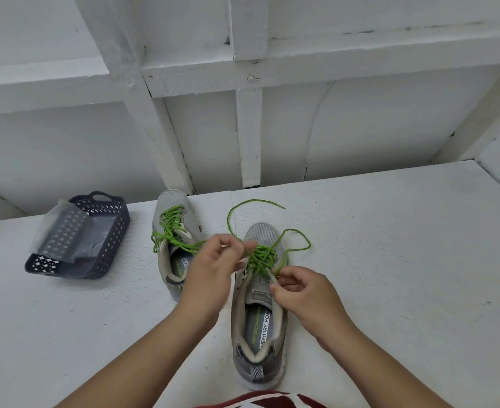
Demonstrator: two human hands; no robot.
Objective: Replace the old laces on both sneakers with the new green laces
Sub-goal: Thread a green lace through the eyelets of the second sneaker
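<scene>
Two grey sneakers stand on the white surface, toes pointing away from me. The left sneaker [175, 228] carries a green lace [170, 228] threaded through its eyelets. The right sneaker [259, 316] has a green lace [265, 254] crossing its upper eyelets, with long loose ends [254, 203] curling over the surface beyond the toe. My left hand [213, 266] pinches this lace at the sneaker's left side. My right hand [304, 293] pinches the lace at the right side, near the tongue.
A dark perforated plastic basket [107, 240] with clear plastic wrapping [60, 231] in it sits at the left. White wooden framing and a wall rise behind the surface. A red patterned cloth [272, 400] shows at the bottom edge.
</scene>
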